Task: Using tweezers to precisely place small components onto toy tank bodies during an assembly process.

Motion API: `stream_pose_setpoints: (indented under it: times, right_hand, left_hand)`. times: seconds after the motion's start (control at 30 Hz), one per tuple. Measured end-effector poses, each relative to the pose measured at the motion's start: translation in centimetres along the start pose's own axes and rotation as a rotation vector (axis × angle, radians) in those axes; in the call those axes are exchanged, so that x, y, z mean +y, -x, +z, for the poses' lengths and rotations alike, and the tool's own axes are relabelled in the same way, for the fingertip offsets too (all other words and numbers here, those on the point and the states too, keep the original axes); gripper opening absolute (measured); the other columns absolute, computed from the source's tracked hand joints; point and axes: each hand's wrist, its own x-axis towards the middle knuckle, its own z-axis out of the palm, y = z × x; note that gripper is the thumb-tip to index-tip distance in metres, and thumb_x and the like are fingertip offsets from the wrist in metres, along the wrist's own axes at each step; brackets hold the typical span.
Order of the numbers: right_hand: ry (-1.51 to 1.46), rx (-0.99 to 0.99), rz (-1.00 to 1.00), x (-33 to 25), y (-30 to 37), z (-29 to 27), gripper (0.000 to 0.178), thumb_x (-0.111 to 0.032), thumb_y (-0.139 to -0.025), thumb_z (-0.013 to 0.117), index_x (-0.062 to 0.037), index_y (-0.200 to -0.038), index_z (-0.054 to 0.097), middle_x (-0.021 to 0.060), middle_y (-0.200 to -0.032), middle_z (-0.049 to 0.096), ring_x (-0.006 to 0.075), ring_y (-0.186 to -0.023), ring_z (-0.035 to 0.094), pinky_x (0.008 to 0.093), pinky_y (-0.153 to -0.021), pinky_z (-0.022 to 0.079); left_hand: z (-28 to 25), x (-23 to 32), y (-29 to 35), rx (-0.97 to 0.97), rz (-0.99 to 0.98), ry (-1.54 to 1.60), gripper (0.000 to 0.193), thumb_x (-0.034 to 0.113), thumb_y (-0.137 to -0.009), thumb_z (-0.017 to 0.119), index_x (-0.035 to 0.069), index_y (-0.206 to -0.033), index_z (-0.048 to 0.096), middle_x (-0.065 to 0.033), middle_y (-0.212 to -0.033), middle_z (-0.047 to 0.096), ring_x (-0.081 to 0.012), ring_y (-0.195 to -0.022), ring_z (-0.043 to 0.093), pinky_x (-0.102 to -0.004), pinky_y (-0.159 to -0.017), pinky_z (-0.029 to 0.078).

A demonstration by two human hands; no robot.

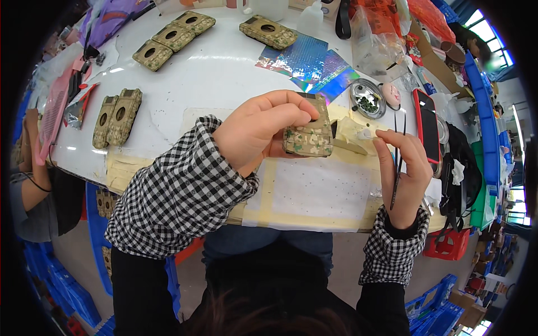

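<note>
My left hand (268, 126) grips a camouflage-painted toy tank hull (311, 139), its fingers wrapped over the top and side. Just right of it, black tweezers (398, 162) lie across my right hand (406, 162), held among its fingers. The right thumb and forefinger almost meet beside a small whitish round piece (365, 134); whether they touch it I cannot tell. That piece is at a pale yellow, tape-covered block (350, 137) on the table. A round metal dish (367, 98) with small dark green parts stands just beyond the block.
More camouflage hulls with round holes lie at the far left (179, 33), the left (124, 116) and the far middle (269, 32). Shiny holographic sheets (314, 61) lie ahead. A red-edged phone (427, 126) and a black bag (460, 168) are at right. Another person's arm (33, 173) shows at left.
</note>
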Motion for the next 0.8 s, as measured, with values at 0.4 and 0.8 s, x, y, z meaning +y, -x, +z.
stream_pose_setpoints:
  times: [0.4,0.8]
  right_hand:
    - [-0.449,0.028,-0.037,-2.8,-0.4,-0.1,0.016,0.001,-0.079,0.063,-0.0002,-0.095,0.058,0.0118,-0.082,0.06,0.0181,-0.071,0.053,0.0268,-0.066,0.042]
    - [-0.656,-0.013,0.021,-3.2,-0.4,2.1,0.009,-0.001,-0.086,0.058,-0.0003,-0.093,0.053,0.008,-0.083,0.062,0.0111,-0.067,0.049,0.0215,-0.063,0.04]
  left_hand:
    - [0.1,-0.3,0.3,-0.071,0.038,-0.043,0.017,0.009,-0.084,0.055,0.004,-0.1,0.052,-0.0051,-0.096,0.058,-0.0123,-0.089,0.058,-0.0301,-0.08,0.05]
    - [0.1,-0.6,0.3,-0.103,0.035,-0.019,0.019,0.009,-0.084,0.056,0.005,-0.102,0.051,-0.0051,-0.1,0.057,-0.0132,-0.092,0.058,-0.0293,-0.081,0.049]
